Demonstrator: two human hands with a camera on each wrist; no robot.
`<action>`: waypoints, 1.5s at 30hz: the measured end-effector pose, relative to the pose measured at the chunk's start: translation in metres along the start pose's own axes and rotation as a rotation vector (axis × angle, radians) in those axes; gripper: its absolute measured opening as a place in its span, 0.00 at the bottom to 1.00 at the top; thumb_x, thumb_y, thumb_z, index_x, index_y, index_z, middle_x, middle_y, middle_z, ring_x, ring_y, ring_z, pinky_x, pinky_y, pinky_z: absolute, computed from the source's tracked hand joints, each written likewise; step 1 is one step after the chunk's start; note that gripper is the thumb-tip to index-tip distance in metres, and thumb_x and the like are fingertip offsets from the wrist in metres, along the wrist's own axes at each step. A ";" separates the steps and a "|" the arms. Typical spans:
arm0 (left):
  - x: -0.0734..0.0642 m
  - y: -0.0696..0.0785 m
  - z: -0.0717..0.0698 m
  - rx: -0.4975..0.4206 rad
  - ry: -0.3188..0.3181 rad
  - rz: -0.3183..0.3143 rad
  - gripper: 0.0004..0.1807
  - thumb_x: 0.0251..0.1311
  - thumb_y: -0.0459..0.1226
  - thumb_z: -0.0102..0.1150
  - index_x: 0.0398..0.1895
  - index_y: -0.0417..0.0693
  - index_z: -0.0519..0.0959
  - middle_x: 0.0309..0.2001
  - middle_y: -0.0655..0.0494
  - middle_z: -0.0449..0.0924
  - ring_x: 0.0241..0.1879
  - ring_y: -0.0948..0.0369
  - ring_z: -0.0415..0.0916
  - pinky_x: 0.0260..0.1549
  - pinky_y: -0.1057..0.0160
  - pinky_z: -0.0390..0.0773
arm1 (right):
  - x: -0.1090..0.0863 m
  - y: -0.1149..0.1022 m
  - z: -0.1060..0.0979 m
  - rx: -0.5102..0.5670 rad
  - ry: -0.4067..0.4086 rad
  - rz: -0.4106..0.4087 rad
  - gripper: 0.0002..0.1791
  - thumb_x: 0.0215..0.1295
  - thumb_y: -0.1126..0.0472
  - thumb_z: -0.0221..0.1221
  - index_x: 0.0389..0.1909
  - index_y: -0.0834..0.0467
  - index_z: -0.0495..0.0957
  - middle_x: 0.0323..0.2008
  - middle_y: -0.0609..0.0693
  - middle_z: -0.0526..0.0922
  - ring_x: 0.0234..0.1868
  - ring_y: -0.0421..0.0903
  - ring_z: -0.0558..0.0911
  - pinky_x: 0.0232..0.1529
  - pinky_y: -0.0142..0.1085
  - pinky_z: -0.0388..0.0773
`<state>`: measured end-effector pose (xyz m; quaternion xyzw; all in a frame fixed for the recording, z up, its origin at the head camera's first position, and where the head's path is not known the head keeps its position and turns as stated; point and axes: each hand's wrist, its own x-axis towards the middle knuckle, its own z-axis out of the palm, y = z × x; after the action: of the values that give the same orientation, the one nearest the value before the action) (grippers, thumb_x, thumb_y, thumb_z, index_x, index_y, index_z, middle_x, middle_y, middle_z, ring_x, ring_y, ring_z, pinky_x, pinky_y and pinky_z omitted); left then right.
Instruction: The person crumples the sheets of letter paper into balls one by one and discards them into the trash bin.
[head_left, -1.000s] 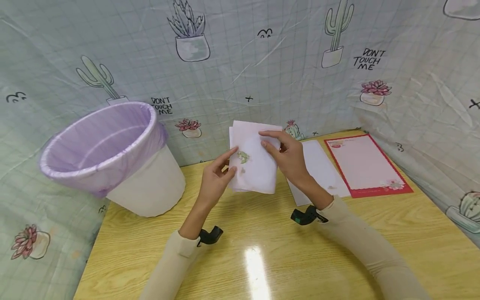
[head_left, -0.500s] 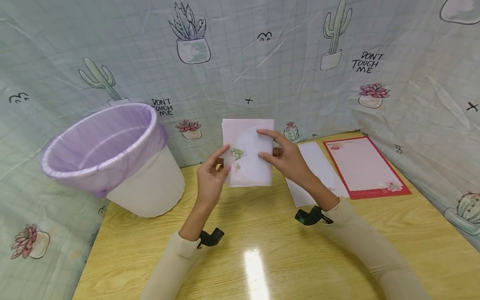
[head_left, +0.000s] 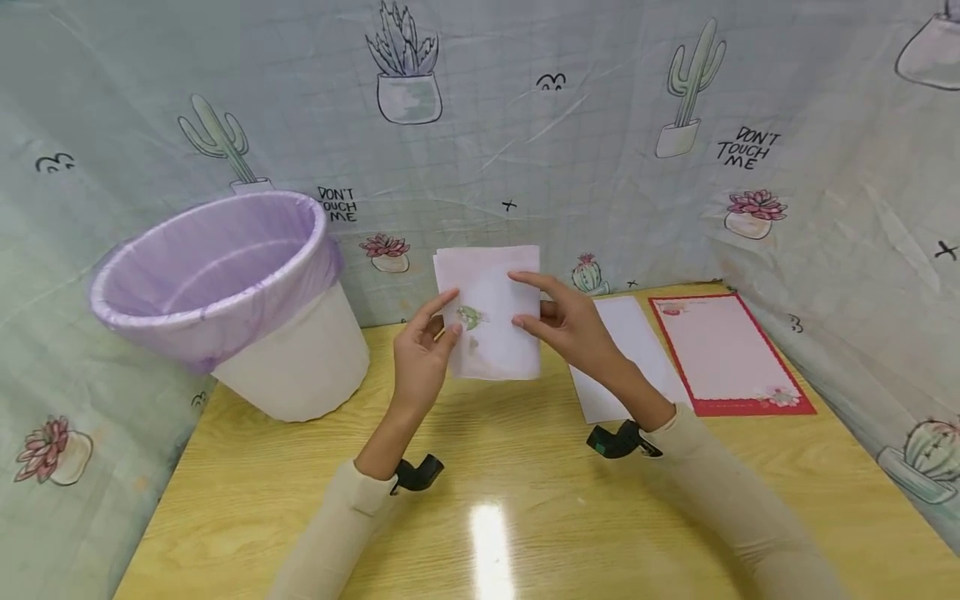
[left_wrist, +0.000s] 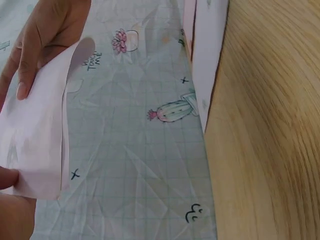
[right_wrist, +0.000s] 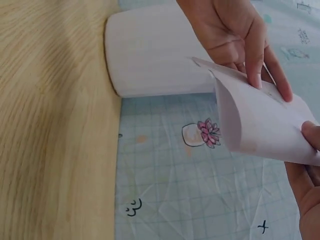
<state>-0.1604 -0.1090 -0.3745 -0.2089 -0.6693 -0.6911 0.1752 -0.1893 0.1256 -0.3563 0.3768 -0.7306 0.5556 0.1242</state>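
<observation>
A folded sheet of pale pink paper [head_left: 495, 350] with a small green print is held upright above the table. My left hand [head_left: 422, 358] pinches its left edge, thumb and forefinger on the near face. At the right edge my right hand [head_left: 577, 327] pinches it too, its other fingers behind. In the right wrist view the folded paper [right_wrist: 265, 125] bows into a loose curve at the fold, and its layers stand apart. The left wrist view shows the folded paper [left_wrist: 40, 130] with its loop at the top and layered edges along one side.
A white bin [head_left: 315, 358] with a purple liner [head_left: 217, 267] stands at the left. On the table [head_left: 525, 517] at the right lie a white sheet [head_left: 637, 333] and a red-bordered sheet [head_left: 731, 350]. A cactus-print cloth [head_left: 465, 125] hangs behind.
The folded paper has shifted slightly left and straightened from a tilt, with both hands holding it throughout. My right fingers have moved closer to its right edge. The head view has shifted slightly.
</observation>
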 end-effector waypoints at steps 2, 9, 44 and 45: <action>0.001 0.000 0.000 0.004 0.022 0.029 0.25 0.67 0.20 0.57 0.67 0.38 0.74 0.66 0.45 0.73 0.59 0.52 0.78 0.51 0.65 0.81 | 0.000 0.000 0.000 -0.002 0.003 -0.009 0.32 0.64 0.73 0.66 0.69 0.58 0.73 0.63 0.58 0.76 0.50 0.54 0.87 0.44 0.36 0.86; 0.003 0.003 -0.004 -0.035 0.066 0.040 0.25 0.66 0.21 0.58 0.67 0.37 0.75 0.65 0.47 0.74 0.56 0.55 0.80 0.49 0.66 0.82 | 0.001 0.000 -0.004 -0.089 -0.024 -0.011 0.33 0.60 0.72 0.69 0.68 0.57 0.74 0.62 0.56 0.78 0.42 0.48 0.87 0.44 0.35 0.85; 0.007 0.003 -0.013 0.565 -0.080 0.426 0.41 0.49 0.23 0.74 0.70 0.37 0.72 0.48 0.37 0.74 0.42 0.49 0.82 0.39 0.62 0.86 | -0.003 0.006 -0.020 -0.344 -0.033 -0.184 0.57 0.54 0.70 0.73 0.82 0.54 0.51 0.40 0.56 0.85 0.37 0.47 0.86 0.40 0.41 0.86; 0.007 0.003 -0.012 0.586 -0.098 0.418 0.43 0.48 0.23 0.75 0.71 0.37 0.70 0.51 0.36 0.71 0.42 0.48 0.81 0.39 0.62 0.86 | -0.003 0.007 -0.020 -0.349 -0.019 -0.202 0.56 0.54 0.70 0.73 0.81 0.55 0.53 0.41 0.56 0.86 0.37 0.47 0.87 0.40 0.41 0.86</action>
<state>-0.1653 -0.1212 -0.3686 -0.3149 -0.7894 -0.4085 0.3330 -0.1965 0.1456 -0.3558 0.4261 -0.7754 0.4018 0.2360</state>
